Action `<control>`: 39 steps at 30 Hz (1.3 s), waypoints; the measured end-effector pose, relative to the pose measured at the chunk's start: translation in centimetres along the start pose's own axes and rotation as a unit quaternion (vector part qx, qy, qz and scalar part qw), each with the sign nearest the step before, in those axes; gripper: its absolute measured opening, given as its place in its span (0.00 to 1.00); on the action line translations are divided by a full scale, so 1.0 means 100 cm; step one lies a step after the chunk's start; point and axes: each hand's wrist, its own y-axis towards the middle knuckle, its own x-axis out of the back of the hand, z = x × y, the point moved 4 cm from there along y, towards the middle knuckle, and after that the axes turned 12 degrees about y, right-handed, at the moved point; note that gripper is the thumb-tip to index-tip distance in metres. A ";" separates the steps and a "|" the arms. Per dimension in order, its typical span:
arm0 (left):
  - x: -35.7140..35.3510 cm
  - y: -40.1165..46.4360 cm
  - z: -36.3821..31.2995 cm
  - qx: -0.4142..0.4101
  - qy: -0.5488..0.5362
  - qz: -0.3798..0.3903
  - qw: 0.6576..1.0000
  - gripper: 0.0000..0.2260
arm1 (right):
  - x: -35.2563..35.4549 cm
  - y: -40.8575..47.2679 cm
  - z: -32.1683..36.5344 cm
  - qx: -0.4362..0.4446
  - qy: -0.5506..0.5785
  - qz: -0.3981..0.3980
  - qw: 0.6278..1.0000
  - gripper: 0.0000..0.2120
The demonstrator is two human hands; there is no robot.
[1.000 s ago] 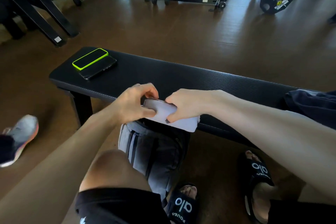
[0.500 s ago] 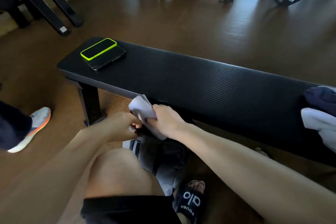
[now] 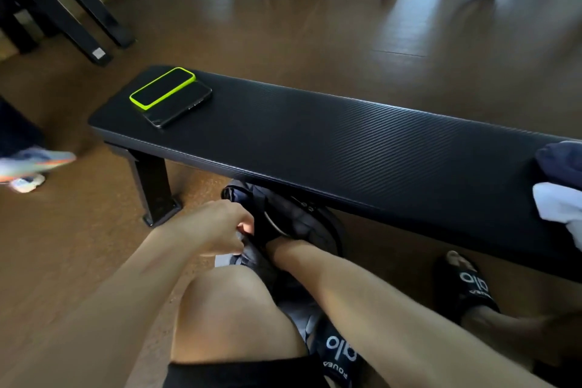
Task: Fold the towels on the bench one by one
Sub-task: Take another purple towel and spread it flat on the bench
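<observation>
Two hands are down at a dark bag (image 3: 283,224) under the bench (image 3: 346,142), at about 6 o'clock. The left hand (image 3: 217,227) has its fingers curled onto the bag's edge, likely to hold it open. The right hand goes inside the bag, so I cannot tell how its fingers are. More towels (image 3: 560,195) lie at 3 o'clock on the bench, waiting to be folded. Two phones (image 3: 171,96) sit at 10 o'clock, out of the way.
</observation>
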 end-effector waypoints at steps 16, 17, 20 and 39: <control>0.149 0.066 -0.208 -0.224 -0.197 -0.247 0.922 0.07 | 0.233 -0.255 -0.152 0.076 0.091 -0.425 0.897 0.07; 0.145 0.074 -0.232 -0.244 -0.199 -0.226 0.922 0.08 | 0.238 -0.269 -0.178 0.031 0.037 -0.476 0.878 0.07; 0.132 0.097 -0.294 -0.297 -0.196 -0.177 0.918 0.13 | 0.230 -0.302 -0.246 -0.090 -0.027 -0.566 0.819 0.11; 0.158 0.143 -0.383 -0.339 -0.398 -0.299 0.799 0.13 | 0.243 -0.333 -0.253 0.164 0.121 -0.652 0.730 0.04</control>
